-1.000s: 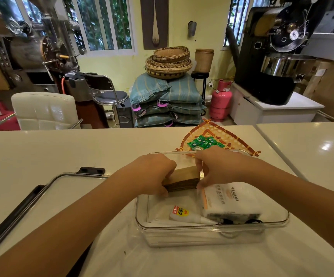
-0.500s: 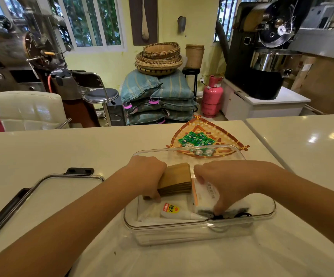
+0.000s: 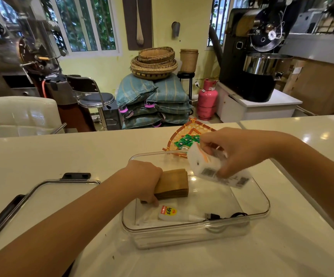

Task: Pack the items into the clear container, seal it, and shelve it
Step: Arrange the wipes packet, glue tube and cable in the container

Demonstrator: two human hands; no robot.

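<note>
A clear container (image 3: 264,204) sits open on the white counter in front of me. Inside it my left hand (image 3: 145,179) grips a stack of brown paper envelopes (image 3: 173,183) near the back left wall. My right hand (image 3: 236,150) holds a white plastic packet (image 3: 208,166) tilted in the air above the container's back right part. A glue tube with a yellow and red 502 label (image 3: 167,212) and a black cable (image 3: 222,215) lie on the container's floor near the front.
The container's clear lid with black clasps (image 3: 48,188) lies on the counter to the left. Behind the container a woven tray (image 3: 177,134) holds small green circuit boards (image 3: 186,140). The counter's far edge borders chairs, sacks and machines.
My right hand has lifted the white packet out of the container's right side and raised it up and back. My left hand stays on the brown stack. The cable is now uncovered.
</note>
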